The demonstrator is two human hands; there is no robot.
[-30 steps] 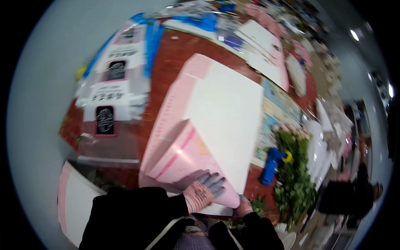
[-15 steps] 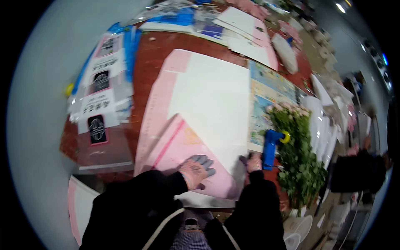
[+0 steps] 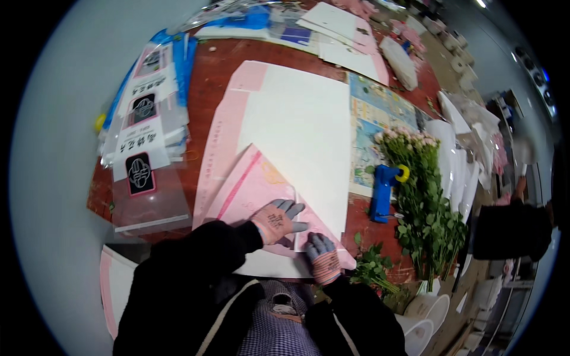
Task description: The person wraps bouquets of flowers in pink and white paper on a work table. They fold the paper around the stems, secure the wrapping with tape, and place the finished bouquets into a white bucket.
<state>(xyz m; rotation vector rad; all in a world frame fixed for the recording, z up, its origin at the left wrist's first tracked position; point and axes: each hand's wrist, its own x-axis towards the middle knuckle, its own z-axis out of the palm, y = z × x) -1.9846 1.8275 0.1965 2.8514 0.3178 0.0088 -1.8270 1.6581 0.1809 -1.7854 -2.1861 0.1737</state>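
A white sheet with pink borders lies on the red table, its near corner folded over as a pink triangle. A thin white strip or crease runs across the fold. My left hand, in a striped glove with grey fingers, rests on the triangle with fingers spread. My right hand curls its fingers onto the pink paper beside that crease, near the triangle's pointed end. A blue tool with a yellow roll and a bunch of pale pink flowers lie to the right.
Plastic sleeves lie on the left, paper stacks at the back, a printed map-like sheet under the flowers. White buckets stand below the table's right side. A person in black is at the far right.
My right hand moved left and inward onto the folded paper, with fingers curled. My left hand shifted upward. A white strip or crease now shows across the pink triangle, whose tip has shifted.
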